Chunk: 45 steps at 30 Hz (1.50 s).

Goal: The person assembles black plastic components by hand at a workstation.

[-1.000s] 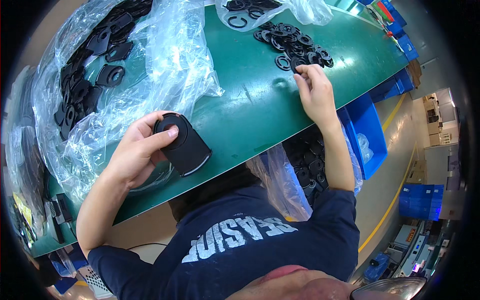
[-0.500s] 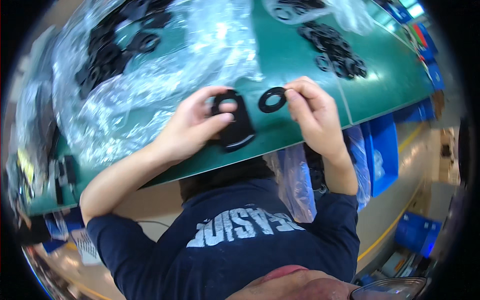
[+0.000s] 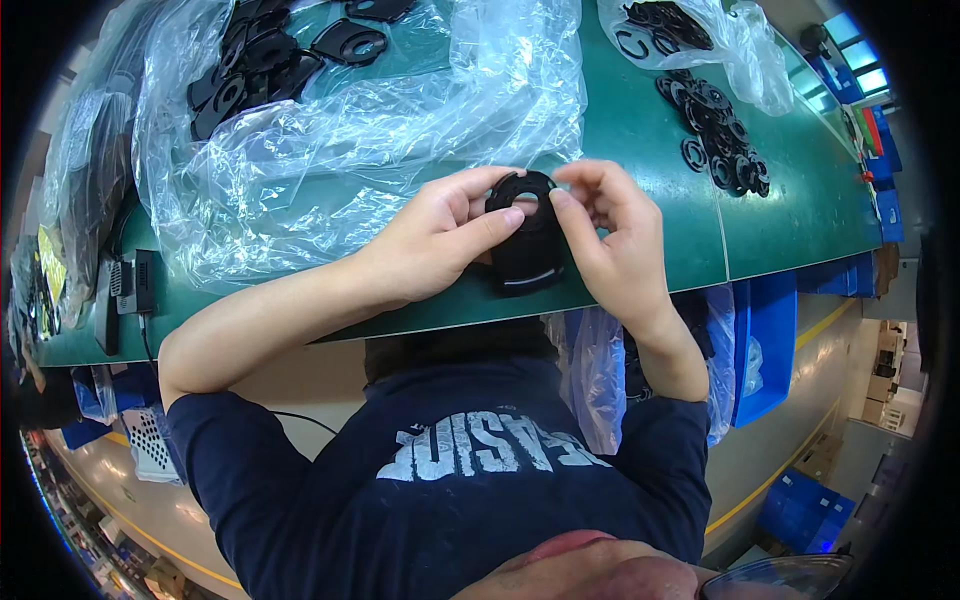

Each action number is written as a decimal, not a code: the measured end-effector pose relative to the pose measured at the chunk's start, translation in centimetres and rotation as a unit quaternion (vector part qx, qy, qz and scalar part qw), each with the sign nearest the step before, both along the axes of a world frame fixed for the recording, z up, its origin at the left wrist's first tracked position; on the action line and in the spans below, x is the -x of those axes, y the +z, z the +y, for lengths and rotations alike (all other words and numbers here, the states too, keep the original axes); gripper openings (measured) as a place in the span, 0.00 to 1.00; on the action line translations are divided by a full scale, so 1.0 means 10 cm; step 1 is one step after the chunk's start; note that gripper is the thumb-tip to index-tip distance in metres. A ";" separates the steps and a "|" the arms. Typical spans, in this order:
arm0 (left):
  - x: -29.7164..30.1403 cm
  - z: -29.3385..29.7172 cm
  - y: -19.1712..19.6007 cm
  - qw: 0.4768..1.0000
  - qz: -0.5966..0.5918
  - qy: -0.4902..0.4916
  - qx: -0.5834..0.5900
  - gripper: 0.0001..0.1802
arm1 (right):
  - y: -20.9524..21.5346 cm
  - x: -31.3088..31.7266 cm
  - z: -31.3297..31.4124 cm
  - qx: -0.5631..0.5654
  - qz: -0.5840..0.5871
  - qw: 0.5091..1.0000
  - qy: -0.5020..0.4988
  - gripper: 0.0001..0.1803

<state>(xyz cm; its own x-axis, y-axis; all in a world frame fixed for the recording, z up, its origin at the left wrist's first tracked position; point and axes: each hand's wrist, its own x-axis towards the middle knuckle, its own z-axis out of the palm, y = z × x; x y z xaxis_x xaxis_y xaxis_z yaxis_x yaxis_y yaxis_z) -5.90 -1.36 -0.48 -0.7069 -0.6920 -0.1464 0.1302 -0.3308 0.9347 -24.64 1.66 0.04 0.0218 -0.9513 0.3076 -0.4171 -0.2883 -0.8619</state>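
Observation:
My left hand grips a black flat plate with a rounded top and a round hole, its thumb lying beside the hole. A black ring lies against the plate around that hole, hard to tell apart from it. At the upper right edge, my right hand has its thumb and forefinger closed on the ring's rim, the other fingers curled. Both hands hold the parts just above the green table, near its front edge.
Crumpled clear plastic sheeting covers the table's left side, with several black plates on it. Several black rings lie in a pile at right, near a clear bag of black parts. A blue bin stands below the table's edge.
My right hand has brought the ring leftward onto the plate's hole. The plate and my left hand now appear farther right, and the view has shifted a little.

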 end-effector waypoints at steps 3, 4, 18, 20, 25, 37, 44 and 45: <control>0.01 0.02 0.02 1.000 0.007 0.010 0.011 0.22 | -0.03 0.05 -0.01 -0.027 -0.043 0.999 -0.009 0.05; 0.01 0.02 0.03 1.000 0.010 0.006 0.025 0.22 | -0.05 0.08 -0.02 -0.042 -0.077 0.996 0.008 0.07; 0.02 -0.01 -0.04 0.996 0.041 0.025 -0.081 0.17 | 0.16 0.46 -0.56 -0.104 0.001 0.992 0.066 0.10; 0.00 -0.01 -0.04 0.995 0.039 0.021 -0.088 0.17 | 0.18 0.75 -1.08 0.072 0.172 0.981 -0.054 0.09; 0.03 -0.04 -0.05 0.993 0.049 0.013 -0.103 0.18 | 0.03 1.31 -2.01 0.085 0.381 0.908 -0.150 0.09; -0.02 -0.06 -0.08 0.993 0.035 0.008 -0.114 0.19 | -0.02 1.16 -2.00 0.057 0.421 0.882 -0.204 0.09; -0.01 -0.03 -0.05 0.993 0.035 0.012 -0.115 0.18 | 0.27 0.99 -1.13 0.007 0.109 0.987 -0.120 0.10; 0.00 -0.03 -0.04 0.992 0.032 0.016 -0.124 0.18 | 0.25 0.97 -0.99 0.007 0.110 0.987 -0.119 0.10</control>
<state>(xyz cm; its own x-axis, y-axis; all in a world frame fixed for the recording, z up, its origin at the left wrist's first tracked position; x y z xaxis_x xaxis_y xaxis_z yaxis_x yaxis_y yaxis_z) -5.86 -1.63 -0.92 -0.6984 -0.6626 -0.2705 0.2009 -0.5443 0.8145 -34.34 -8.26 2.57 -0.1343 -0.9334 0.3327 -0.6509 -0.1701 -0.7399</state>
